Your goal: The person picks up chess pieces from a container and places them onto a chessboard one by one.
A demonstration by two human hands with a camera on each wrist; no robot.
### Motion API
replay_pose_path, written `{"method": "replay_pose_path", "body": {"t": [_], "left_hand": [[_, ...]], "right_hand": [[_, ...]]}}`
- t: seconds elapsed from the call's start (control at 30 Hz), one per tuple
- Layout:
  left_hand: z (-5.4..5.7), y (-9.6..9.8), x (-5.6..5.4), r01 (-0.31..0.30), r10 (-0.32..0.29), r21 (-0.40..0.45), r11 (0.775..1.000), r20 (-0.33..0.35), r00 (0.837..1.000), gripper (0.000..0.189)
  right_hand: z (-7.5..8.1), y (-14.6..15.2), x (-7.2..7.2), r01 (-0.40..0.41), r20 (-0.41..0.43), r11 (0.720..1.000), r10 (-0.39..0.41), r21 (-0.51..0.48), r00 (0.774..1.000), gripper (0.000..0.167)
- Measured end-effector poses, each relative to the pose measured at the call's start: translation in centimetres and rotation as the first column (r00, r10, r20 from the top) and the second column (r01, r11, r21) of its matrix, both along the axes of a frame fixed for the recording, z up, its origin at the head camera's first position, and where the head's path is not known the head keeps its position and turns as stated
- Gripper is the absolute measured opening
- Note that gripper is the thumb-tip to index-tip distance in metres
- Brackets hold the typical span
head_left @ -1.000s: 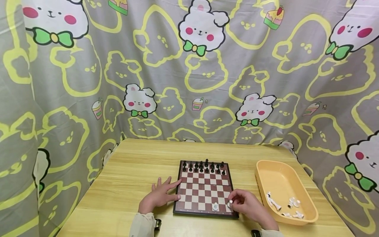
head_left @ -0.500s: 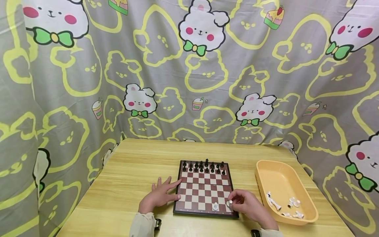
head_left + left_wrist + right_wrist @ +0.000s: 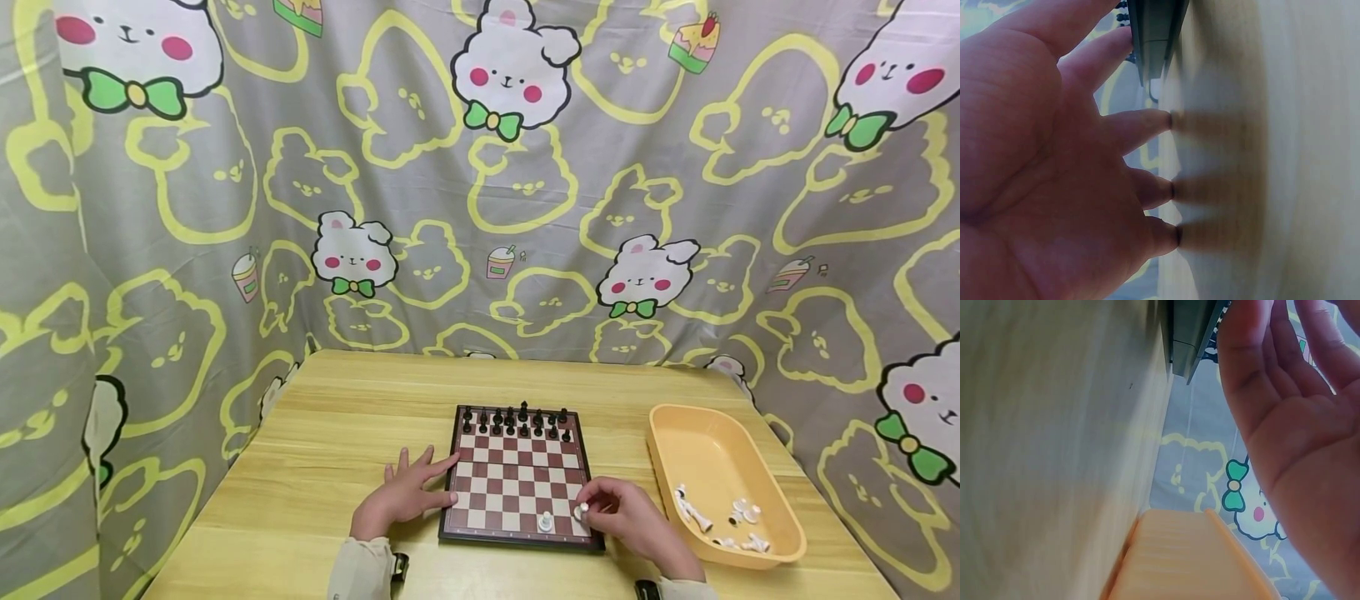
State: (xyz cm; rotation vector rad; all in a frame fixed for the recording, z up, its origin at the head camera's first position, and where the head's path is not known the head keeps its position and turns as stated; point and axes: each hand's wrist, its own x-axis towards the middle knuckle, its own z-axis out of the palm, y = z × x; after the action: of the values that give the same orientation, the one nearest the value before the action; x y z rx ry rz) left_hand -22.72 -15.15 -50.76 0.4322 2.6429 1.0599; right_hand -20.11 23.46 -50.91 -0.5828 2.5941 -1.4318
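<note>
- White chess piece (image 3: 582, 510) was pinched between the thumb and forefinger of the person's right hand (image 3: 628, 515), at the near right corner of the chessboard (image 3: 517, 479); whether its base touched the square could not be told.
- That hand was otherwise loosely bent, its wrist to the right of the board.
- Just left of the pinched piece, a second white piece (image 3: 546, 522) stood upright near the board's near edge.
- Along the far edge, black pieces (image 3: 511, 429) stood in two rows.
- The left hand (image 3: 401, 500) lay spread wide and gripped nothing: thumb and forefinger touched the board's left edge, and the other three fingertips rested on the table (image 3: 315, 467).
- Near the table's right edge, apart from the board, sat an orange tray (image 3: 701, 454), with loose white pieces (image 3: 702, 524) lying towards its near end.
- Beyond the table's far edge hung a grey curtain (image 3: 420, 192) with cartoon rabbits and yellow outlines.
</note>
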Motion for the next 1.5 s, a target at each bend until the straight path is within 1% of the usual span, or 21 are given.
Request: {"method": "replay_pose_path", "body": {"t": [0.27, 0.47, 0.7, 0.93, 1.1, 1.3, 1.5], "left_hand": [[-0.01, 0.0, 0.08, -0.009, 0.009, 0.019, 1.0, 0.011, 1.0, 0.068], [0.12, 0.01, 0.15, -0.01, 0.01, 0.022, 1.0, 0.007, 1.0, 0.068], [-0.1, 0.01, 0.15, -0.004, 0.004, 0.024, 1.0, 0.009, 1.0, 0.067], [-0.17, -0.02, 0.13, -0.003, 0.002, 0.026, 1.0, 0.008, 1.0, 0.068], [-0.22, -0.03, 0.07, -0.003, 0.002, 0.025, 1.0, 0.008, 1.0, 0.067], [-0.05, -0.03, 0.06, -0.001, 0.001, 0.017, 1.0, 0.005, 1.0, 0.067], [0.09, 0.03, 0.15, -0.005, 0.005, 0.004, 1.0, 0.004, 1.0, 0.067]], "right_hand": [[0.05, 0.05, 0.11, 0.006, 0.002, 1.0, -0.006, 0.01, 1.0, 0.017], [0.0, 0.1, 0.17, 0.016, 0.047, 1.0, -0.018, 0.026, 0.999, 0.022], [-0.23, 0.19, 0.31, -0.006, 0.074, 0.999, 0.008, -0.032, 0.997, 0.021], [-0.17, 0.19, 0.36, -0.043, 0.05, 0.999, 0.045, -0.032, 0.998, 0.022], [-0.12, 0.19, 0.37, -0.053, 0.052, 0.998, 0.055, -0.036, 0.997, 0.02], [-0.15, 0.1, 0.29, -0.042, 0.07, 0.998, 0.044, -0.039, 0.997, 0.017], [-0.19, 0.06, 0.28, -0.023, 0.092, 0.999, 0.027, -0.041, 0.995, 0.019]]}}
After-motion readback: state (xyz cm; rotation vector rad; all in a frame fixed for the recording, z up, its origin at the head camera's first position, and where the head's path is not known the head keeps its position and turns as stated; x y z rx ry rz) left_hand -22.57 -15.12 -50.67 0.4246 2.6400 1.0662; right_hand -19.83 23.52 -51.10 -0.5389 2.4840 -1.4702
